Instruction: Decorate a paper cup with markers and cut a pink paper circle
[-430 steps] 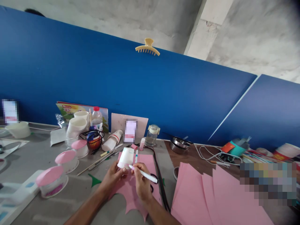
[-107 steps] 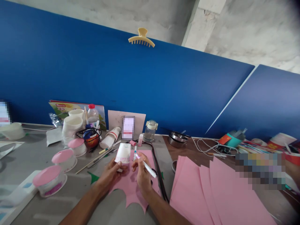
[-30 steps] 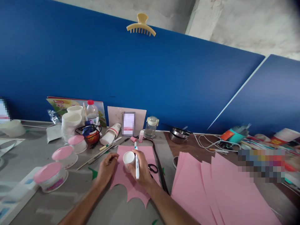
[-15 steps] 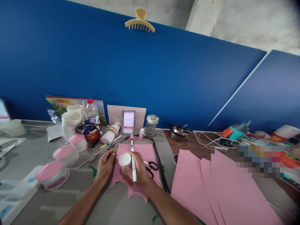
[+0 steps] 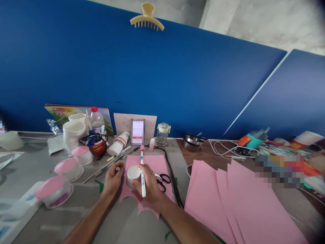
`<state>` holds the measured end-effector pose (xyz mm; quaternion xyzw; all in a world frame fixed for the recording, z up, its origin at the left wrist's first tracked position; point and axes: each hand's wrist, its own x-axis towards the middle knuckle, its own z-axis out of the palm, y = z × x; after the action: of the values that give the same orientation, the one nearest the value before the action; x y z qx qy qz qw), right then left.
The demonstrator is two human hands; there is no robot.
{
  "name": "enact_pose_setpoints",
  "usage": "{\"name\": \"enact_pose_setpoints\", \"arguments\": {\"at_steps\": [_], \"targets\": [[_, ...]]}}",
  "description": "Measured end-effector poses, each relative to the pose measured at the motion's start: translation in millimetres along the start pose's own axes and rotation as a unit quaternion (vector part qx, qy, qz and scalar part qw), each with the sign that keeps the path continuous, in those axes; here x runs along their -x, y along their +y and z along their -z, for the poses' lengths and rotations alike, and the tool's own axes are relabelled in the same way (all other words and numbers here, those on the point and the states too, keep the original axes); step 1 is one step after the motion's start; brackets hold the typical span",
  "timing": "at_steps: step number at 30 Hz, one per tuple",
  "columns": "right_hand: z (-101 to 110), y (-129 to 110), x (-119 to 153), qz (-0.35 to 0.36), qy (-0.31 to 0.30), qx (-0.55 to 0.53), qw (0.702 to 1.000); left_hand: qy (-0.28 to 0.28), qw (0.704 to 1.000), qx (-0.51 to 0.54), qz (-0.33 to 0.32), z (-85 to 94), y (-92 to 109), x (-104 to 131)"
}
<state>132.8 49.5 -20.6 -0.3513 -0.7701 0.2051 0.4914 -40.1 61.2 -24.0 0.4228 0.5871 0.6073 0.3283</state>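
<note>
Head view: the right hand [image 5: 150, 183] is closed on a white cup [image 5: 133, 173] at the pink sheet [image 5: 157, 162], a white marker [image 5: 143, 184] lying along that hand. The left hand [image 5: 113, 179] is curled nearby; whether it holds anything cannot be determined.

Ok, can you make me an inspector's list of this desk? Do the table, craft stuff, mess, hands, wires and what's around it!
Surface: gray tabletop, brown section at right; green scraps on the gray.
Job's things: white cup over the cut pink sheet; white marker; scissors right of the cup.
Clutter: three pink-topped tubs at left; metal bowls and pink papers at right.
Grip: right hand has cup and marker; left hand curled near the sheet's left edge, any contents too small to tell.
Cables: white cable on the brown section; dark cord or strap beside the sheet.
Surroundings: blue partition behind, yellow claw clip on its top edge.
</note>
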Motion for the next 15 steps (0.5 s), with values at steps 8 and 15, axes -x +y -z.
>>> {"name": "enact_pose_setpoints", "arguments": {"at_steps": [8, 15], "targets": [[-1.2, 6.4, 1.1, 0.020, 0.012, 0.015, 1.000, -0.013, 0.990, 0.132, 0.047, -0.1, 2.7, -2.2], [12.4, -15.5, 0.0, 0.092, 0.086, -0.037, 0.991, -0.021, 0.930, 0.346, 0.125, 8.0, 16.8, -5.8]]}}
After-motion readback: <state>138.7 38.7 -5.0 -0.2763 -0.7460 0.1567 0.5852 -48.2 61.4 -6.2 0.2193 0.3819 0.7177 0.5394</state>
